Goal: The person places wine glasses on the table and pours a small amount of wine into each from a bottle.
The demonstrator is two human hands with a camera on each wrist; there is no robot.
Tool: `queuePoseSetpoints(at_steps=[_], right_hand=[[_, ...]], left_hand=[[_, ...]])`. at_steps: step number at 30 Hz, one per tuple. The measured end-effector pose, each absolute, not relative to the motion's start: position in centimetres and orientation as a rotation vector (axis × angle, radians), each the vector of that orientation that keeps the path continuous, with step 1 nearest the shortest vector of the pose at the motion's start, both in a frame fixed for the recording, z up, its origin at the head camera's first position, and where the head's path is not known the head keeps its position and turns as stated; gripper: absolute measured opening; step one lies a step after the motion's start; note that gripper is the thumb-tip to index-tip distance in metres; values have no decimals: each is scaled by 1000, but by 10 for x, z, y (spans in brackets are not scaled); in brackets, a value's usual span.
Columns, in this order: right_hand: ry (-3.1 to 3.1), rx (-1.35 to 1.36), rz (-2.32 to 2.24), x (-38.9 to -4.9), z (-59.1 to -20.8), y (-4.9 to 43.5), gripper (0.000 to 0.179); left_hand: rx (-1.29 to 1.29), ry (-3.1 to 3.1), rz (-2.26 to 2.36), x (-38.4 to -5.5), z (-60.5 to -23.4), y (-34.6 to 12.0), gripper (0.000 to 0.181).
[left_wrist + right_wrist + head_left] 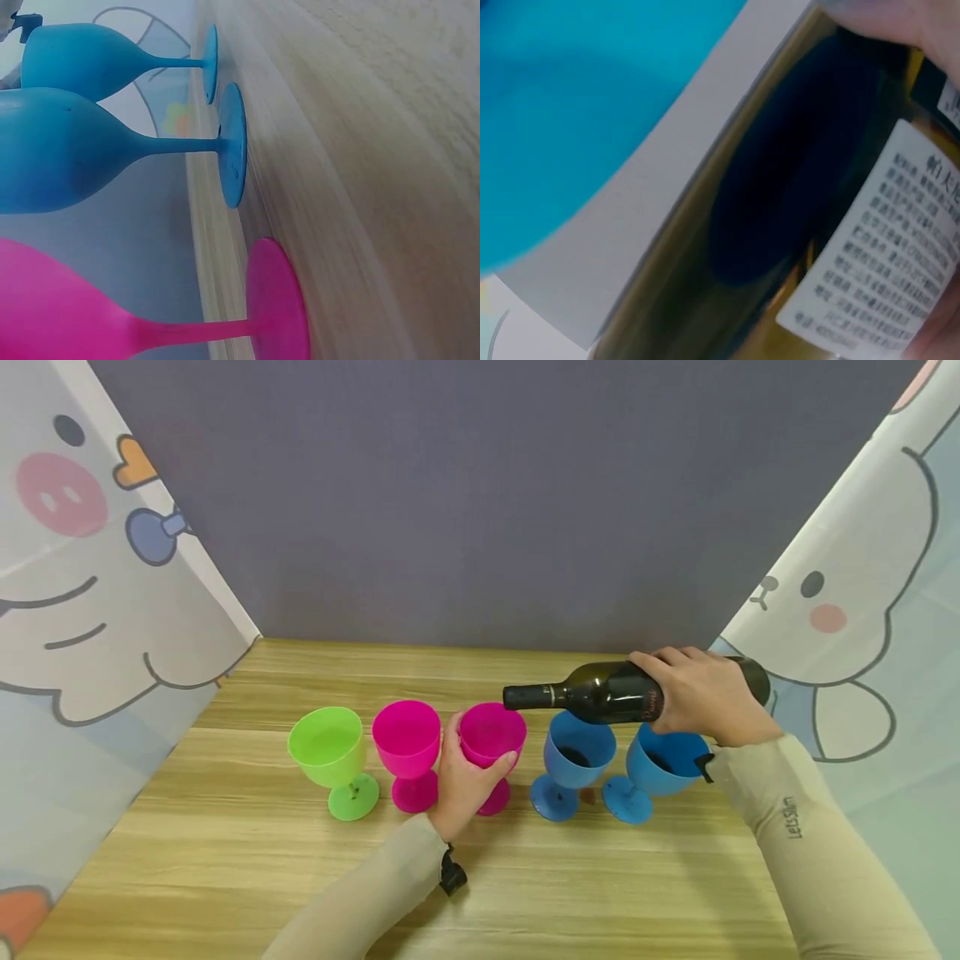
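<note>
My left hand [463, 781] grips the bowl of the right-hand pink goblet [492, 731], thumb across its near side and fingers round the left. In the left wrist view, that goblet's foot rests on the table. My right hand [697, 693] holds a dark glass wine bottle [600, 692] round its body. The bottle lies nearly level, its neck pointing left and its mouth above the held goblet's rim. A white printed label [877, 255] and dark liquid inside the bottle show in the right wrist view. No stream from the mouth shows.
Left of the held goblet stand another pink goblet [407, 739] and a green goblet [327, 747]. Two blue goblets [577, 752] with dark liquid stand to the right, under the bottle and right forearm. A grey panel [480, 510] rises behind the wooden table [225, 835].
</note>
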State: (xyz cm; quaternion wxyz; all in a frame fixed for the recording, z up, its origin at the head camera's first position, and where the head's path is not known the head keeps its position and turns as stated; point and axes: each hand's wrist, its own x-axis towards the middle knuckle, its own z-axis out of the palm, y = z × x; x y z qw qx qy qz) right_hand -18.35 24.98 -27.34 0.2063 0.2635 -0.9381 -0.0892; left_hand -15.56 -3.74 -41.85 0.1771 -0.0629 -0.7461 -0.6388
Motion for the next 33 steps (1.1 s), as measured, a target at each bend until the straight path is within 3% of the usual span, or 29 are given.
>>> queuePoseSetpoints(at_steps=[33], right_hand=[[-2768,710,-298,-198,-271,241,85]], left_hand=[[-149,-2230,-1726,-160,-414,-39,82]])
